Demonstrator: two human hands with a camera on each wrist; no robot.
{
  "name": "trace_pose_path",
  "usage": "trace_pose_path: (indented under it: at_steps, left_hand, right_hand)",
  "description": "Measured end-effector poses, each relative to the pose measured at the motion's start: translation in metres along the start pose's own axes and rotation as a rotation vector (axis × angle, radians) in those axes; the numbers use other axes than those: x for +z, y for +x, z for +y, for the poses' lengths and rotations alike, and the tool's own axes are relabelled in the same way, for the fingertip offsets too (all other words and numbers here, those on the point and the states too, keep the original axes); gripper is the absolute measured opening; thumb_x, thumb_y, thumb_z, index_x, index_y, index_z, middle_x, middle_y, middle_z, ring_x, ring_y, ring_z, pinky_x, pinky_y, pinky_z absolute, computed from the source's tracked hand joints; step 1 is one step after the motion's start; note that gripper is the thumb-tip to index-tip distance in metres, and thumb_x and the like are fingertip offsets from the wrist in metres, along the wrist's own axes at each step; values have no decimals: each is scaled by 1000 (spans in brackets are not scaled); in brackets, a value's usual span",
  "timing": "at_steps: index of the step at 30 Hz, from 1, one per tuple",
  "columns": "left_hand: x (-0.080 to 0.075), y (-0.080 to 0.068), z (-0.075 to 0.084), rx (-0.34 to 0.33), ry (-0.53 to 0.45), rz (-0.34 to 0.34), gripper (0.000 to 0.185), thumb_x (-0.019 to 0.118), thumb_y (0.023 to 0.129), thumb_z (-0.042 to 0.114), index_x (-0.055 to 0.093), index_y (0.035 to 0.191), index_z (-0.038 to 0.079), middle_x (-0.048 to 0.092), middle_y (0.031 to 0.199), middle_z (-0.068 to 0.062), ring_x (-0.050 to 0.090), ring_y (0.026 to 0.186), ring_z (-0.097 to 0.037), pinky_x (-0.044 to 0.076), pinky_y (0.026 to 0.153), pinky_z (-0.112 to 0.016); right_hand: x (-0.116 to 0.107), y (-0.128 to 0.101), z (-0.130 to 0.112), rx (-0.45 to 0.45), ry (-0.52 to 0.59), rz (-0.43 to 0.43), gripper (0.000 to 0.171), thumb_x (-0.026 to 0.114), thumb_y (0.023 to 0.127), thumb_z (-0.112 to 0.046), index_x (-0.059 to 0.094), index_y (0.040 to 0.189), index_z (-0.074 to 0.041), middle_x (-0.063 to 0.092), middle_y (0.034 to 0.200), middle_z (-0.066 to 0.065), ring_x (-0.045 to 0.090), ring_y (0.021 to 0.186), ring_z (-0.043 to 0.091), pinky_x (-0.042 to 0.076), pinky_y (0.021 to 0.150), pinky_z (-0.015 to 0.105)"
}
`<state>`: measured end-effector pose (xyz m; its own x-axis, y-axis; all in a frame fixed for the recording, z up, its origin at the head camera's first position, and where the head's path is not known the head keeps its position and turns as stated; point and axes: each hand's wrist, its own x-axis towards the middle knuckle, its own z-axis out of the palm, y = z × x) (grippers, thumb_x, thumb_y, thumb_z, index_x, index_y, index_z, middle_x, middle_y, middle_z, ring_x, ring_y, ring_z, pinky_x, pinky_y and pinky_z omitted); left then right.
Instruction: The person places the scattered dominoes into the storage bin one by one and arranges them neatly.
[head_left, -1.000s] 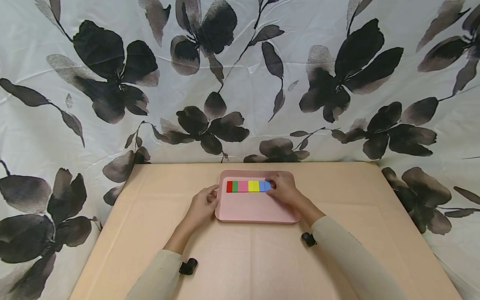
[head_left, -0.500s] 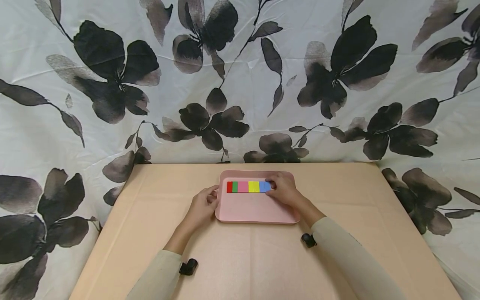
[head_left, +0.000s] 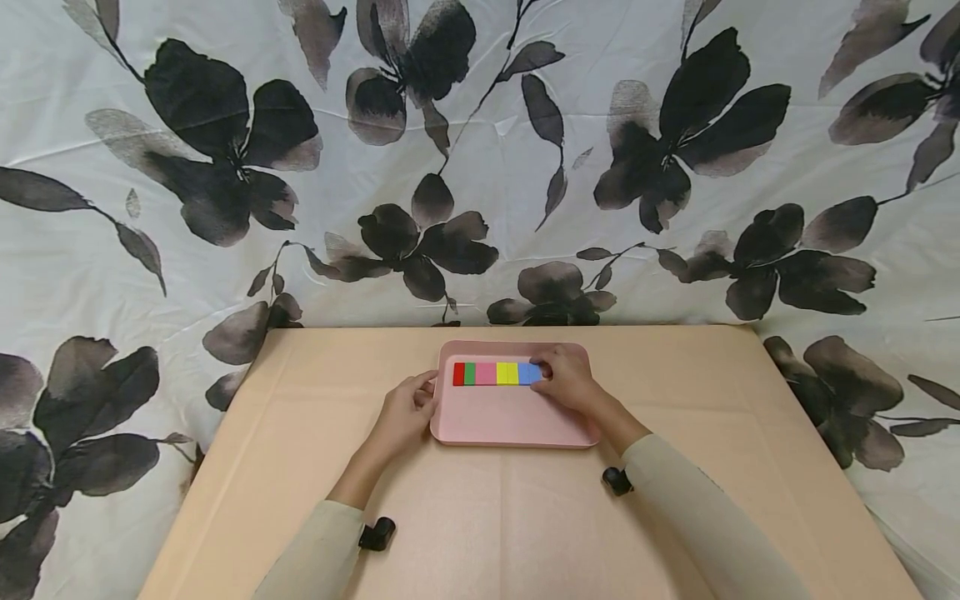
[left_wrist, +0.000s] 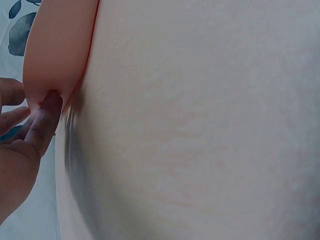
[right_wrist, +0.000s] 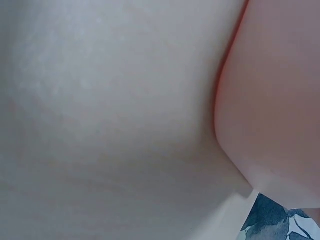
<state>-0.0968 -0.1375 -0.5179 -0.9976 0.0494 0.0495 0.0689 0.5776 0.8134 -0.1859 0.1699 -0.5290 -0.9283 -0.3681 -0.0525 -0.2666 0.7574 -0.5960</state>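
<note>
A pink tray [head_left: 510,417] lies on the tan table [head_left: 480,517]. Along its far side runs a row of coloured blocks [head_left: 495,373]: red, green, pink, yellow and blue. My right hand [head_left: 566,379] is at the row's right end, its curled fingers pinching the blue block [head_left: 528,373]. My left hand [head_left: 408,408] holds the tray's left rim, thumb on top. In the left wrist view a finger [left_wrist: 45,112] presses against the tray's edge [left_wrist: 60,50]. The right wrist view shows only the tray's side [right_wrist: 275,100] and the table [right_wrist: 100,125].
A white cloth with dark flowers [head_left: 480,167] hangs behind and around the table. Black wrist camera mounts [head_left: 377,533] sit on both beige sleeves. Bare tabletop lies left, right and in front of the tray.
</note>
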Motion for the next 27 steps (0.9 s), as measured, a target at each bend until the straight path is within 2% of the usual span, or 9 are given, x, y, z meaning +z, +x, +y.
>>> trace_pose_path:
  at_steps: [11, 17, 20, 24, 27]
  left_hand:
    - [0, 0, 0, -9, -11, -1, 49, 67, 93, -2, 60, 141, 1, 65, 112, -13, 66, 94, -21, 56, 77, -26]
    - [0, -3, 0, -1, -18, 5, 49, 68, 93, -2, 60, 141, 0, 66, 112, -14, 67, 93, -21, 57, 78, -27]
    - [1, -4, 1, -3, -19, 4, 49, 68, 93, -2, 59, 142, 0, 65, 112, -13, 67, 93, -21, 57, 79, -28]
    - [2, -3, 2, 1, -14, 9, 49, 68, 93, -2, 59, 142, 0, 66, 111, -13, 67, 92, -20, 56, 78, -27]
    - [2, -2, 2, 4, -22, 5, 50, 68, 93, -2, 59, 142, -1, 66, 111, -14, 67, 92, -21, 56, 77, -26]
  right_hand:
    - [1, 0, 2, -4, -14, 0, 49, 83, 87, -16, 67, 132, -3, 54, 112, 12, 47, 109, 27, 44, 89, 38]
    - [2, 0, 3, 6, -4, -9, 50, 82, 88, -17, 66, 134, -5, 55, 122, 14, 47, 114, 28, 47, 96, 38]
    - [1, -1, 3, 4, 15, -18, 50, 82, 88, -16, 66, 133, -4, 55, 118, 13, 48, 111, 27, 47, 92, 37]
    - [-5, -2, 2, -2, 67, -38, 51, 84, 86, -13, 64, 132, -2, 54, 105, 11, 52, 100, 24, 47, 81, 31]
    - [-13, -5, 1, 4, 97, -35, 55, 84, 86, -12, 62, 136, -3, 57, 106, 11, 54, 98, 24, 51, 81, 30]
